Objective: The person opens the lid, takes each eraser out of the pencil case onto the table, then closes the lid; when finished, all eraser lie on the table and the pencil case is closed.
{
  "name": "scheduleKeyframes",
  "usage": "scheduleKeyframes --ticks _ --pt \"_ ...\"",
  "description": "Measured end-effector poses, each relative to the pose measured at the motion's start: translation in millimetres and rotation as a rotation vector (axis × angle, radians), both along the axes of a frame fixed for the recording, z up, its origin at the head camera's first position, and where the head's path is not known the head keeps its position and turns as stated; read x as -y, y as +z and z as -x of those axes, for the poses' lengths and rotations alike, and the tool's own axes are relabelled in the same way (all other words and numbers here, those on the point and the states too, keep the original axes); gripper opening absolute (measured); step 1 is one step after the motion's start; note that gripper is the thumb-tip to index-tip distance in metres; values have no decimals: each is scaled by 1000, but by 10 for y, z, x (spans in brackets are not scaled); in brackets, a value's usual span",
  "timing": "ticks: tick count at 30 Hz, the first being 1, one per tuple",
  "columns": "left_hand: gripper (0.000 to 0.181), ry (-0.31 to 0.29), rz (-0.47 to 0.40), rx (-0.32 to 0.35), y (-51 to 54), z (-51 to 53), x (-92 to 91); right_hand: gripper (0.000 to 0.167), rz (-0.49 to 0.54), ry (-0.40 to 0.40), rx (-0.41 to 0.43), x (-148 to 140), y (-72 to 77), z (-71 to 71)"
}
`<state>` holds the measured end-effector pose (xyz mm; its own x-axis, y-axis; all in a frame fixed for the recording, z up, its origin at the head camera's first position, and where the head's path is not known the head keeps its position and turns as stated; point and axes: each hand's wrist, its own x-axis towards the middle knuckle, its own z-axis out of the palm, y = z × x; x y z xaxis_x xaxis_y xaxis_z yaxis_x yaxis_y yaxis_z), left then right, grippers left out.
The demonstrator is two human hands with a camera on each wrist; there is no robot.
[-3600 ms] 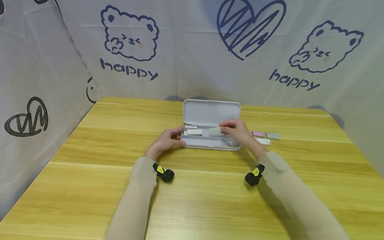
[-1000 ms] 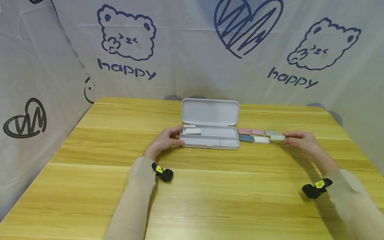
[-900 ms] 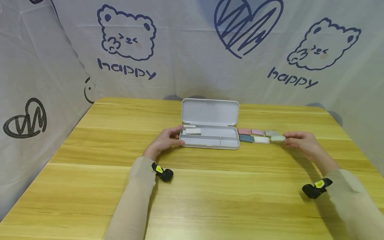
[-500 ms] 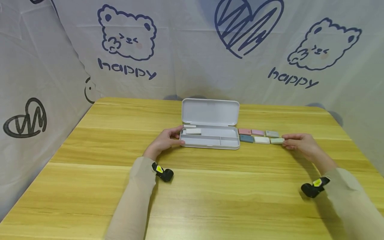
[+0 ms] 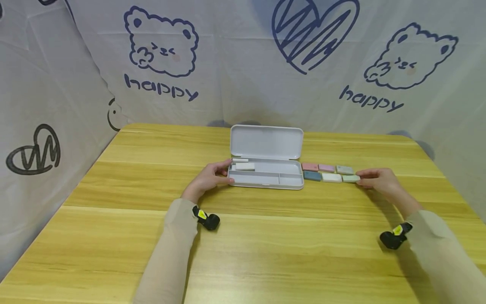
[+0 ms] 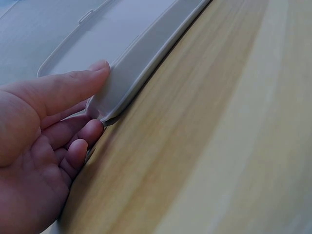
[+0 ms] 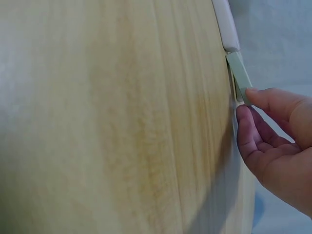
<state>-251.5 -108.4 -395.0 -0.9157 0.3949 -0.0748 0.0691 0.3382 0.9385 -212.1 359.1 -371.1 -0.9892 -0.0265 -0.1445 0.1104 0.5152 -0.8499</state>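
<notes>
A white pencil case (image 5: pixel 252 180) lies with its lid up near the back of the table. My left hand (image 5: pixel 205 180) grips its left end, the thumb on the front corner in the left wrist view. A pale green eraser (image 5: pixel 350 179) lies at the right end of the front row of small blocks. My right hand (image 5: pixel 381 182) pinches its right end between thumb and fingers; in the right wrist view the green eraser (image 7: pixel 239 73) sits slightly tilted beside a white one (image 7: pixel 226 27). Two white blocks (image 5: pixel 244 166) are in the case's back compartment.
Right of the case are pink (image 5: pixel 310 166), lilac (image 5: pixel 326 168) and grey (image 5: pixel 344 169) blocks behind, blue (image 5: pixel 312 175) and white (image 5: pixel 331 177) ones in front. The case's raised lid (image 5: pixel 266 141) stands near a printed cloth (image 5: pixel 235 63) behind the wooden table (image 5: pixel 265 253).
My right hand has carried the green eraser from above the case to the right and lowered it to the front row's end. My left hand has stayed on the case.
</notes>
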Motion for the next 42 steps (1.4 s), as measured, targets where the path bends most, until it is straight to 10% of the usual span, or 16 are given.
scheduleKeyframes --ticks 9,42 --pt "66 -1 -7 8 15 -8 0 40 -220 16 -44 9 -18 7" --pt "66 2 -9 8 11 0 -1 38 -214 40 -125 551 229 169"
